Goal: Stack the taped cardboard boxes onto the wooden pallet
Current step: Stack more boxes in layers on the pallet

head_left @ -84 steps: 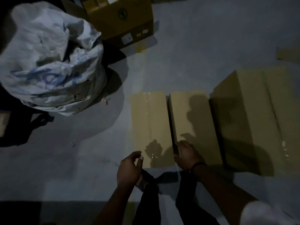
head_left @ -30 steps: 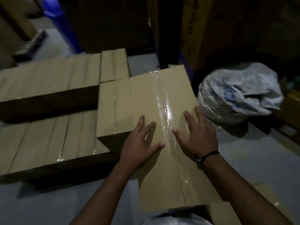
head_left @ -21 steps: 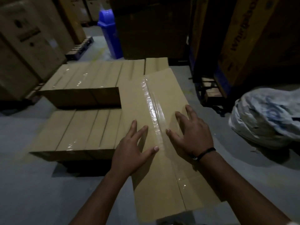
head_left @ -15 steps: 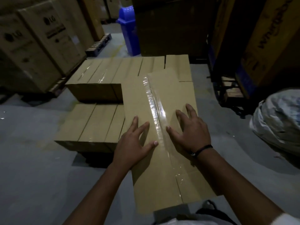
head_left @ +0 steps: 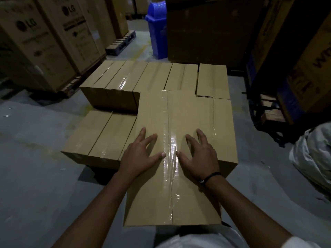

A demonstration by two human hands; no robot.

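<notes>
And there it was, the taped box (head_left: 189, 113) out in front of the person, long side running away from the camera, its far end up against the upper layer (head_left: 143, 77) of stacked boxes and lying over the lower layer (head_left: 100, 133), its near end hanging back toward the person's body. The left hand (head_left: 141, 158) and the right hand (head_left: 198, 156) both lay flat on the lid, fingers spread wide, one on each side of the shiny tape seam (head_left: 168, 176), gripping nothing, just pressing down. Whether the far end had already settled on the layer below was hard to call from this angle. The pallet itself was buried under the boxes and lost in shadow. By the look of it, this was the sliding-home step, and it wanted an even push from both palms so the box ran straight rather than twisting. The target looked like the slot beside the upper layer, short of the small box (head_left: 212, 81) at the back right. The risk was the overhanging near end tipping down if the pressure came off early, so weight belonged forward. A blue bin (head_left: 157, 33) and a white sack (head_left: 315, 158) stood well clear.
</notes>
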